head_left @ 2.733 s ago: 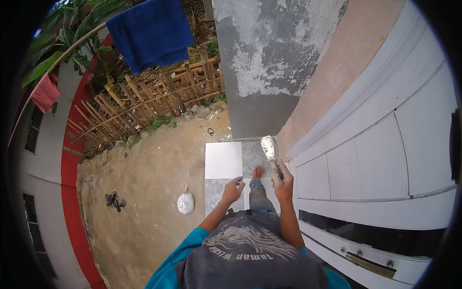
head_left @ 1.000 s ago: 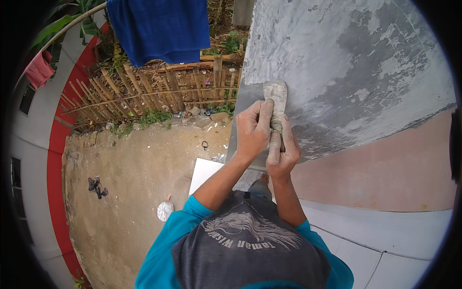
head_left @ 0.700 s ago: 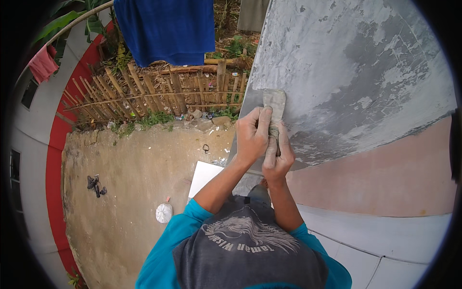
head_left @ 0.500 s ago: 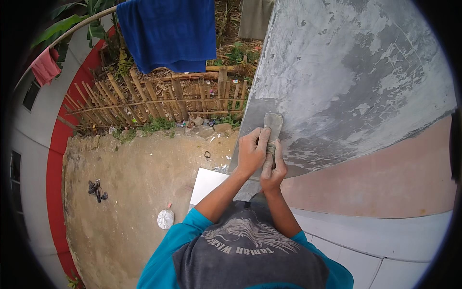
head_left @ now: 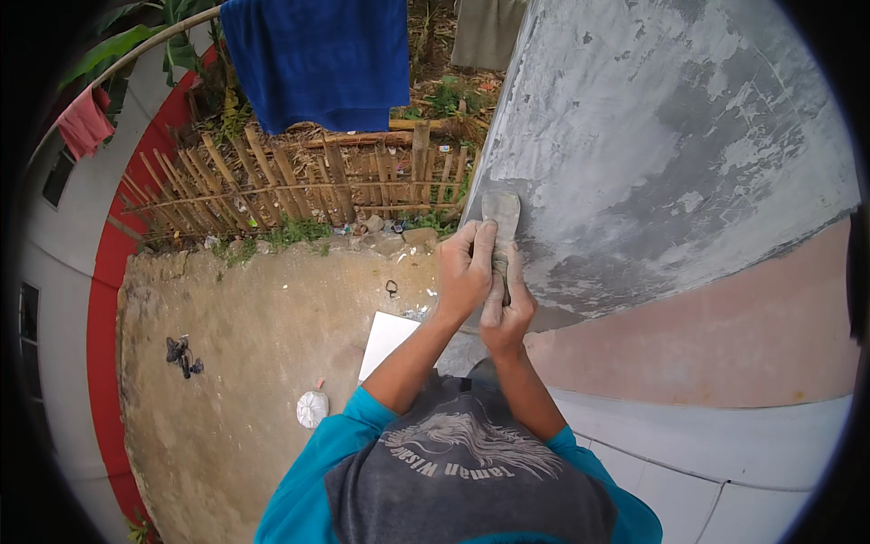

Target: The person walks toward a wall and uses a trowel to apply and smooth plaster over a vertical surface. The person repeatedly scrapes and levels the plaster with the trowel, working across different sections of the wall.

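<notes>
A flat, dusty grey putty knife [head_left: 501,208] lies against the patchy grey plastered wall [head_left: 625,154], near the wall's left edge. My right hand [head_left: 509,319] is closed round its handle, thumb and fingers pointing up along the tool. Just to the left, my left hand [head_left: 464,272] is closed too, its fingers pressing on the lower part of the blade. Both hands are coated with grey dust. Much of the handle is hidden by my fingers. The plaster shows darker smooth areas among pale, scratched ones.
A pink wall band [head_left: 689,354] and pale panels [head_left: 652,462] lie below the plaster. Left and below is the concrete ground [head_left: 245,317], with a white bag [head_left: 312,410] and a white board [head_left: 390,340]. Beyond stand a bamboo fence [head_left: 335,186] and a hanging blue towel [head_left: 322,63].
Both hands and the putty knife have moved left and a little farther up, toward the wall's left edge. My grip looks the same.
</notes>
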### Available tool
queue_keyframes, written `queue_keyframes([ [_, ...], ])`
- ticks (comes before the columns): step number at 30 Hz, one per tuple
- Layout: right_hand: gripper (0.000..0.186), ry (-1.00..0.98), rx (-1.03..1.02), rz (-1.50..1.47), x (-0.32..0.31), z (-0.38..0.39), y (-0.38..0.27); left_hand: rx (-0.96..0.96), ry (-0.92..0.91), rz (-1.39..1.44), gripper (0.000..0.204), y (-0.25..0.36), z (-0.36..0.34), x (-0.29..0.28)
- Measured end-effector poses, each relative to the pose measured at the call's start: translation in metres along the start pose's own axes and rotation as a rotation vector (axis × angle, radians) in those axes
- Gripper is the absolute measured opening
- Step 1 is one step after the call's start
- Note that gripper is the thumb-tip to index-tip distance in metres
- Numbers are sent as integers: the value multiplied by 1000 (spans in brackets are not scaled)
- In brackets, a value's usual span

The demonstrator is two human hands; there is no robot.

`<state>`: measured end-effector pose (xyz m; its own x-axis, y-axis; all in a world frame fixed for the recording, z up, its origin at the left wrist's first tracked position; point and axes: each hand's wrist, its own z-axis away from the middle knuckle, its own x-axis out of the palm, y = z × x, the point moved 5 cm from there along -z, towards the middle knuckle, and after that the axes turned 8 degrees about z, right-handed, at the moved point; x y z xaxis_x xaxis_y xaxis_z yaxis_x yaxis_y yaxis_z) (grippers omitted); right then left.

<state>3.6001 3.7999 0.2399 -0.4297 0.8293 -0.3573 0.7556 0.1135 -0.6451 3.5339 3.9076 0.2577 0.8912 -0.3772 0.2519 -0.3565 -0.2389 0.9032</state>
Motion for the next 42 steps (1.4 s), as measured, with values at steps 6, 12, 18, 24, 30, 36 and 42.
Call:
queue_keyframes([
  [6, 45, 14, 4, 10, 5, -5, -14, 48, -16, -64, 36, 16, -2, -7],
  [12, 47, 3, 10, -55, 1, -16, -29, 48, -15, -45, 36, 37, -16, -5],
  [18, 47, 15, 8, -35, 0, -29, -41, 8, -42, -65, 36, 41, -23, -6],
  [24, 50, 41, -24, -79, -3, -46, -54, 74, -50, 6, 39, 65, -39, -2],
  [30, 49, 111, -104, -86, -6, -56, -74, 40, -57, -32, 41, 83, -42, 0],
  [36, 50, 67, -61, -92, -12, -67, -83, 171, -79, 64, 40, 101, -54, 2],
  [42, 49, 44, 13, -162, -17, -78, -92, 20, -88, -76, 40, 111, -57, 8],
])
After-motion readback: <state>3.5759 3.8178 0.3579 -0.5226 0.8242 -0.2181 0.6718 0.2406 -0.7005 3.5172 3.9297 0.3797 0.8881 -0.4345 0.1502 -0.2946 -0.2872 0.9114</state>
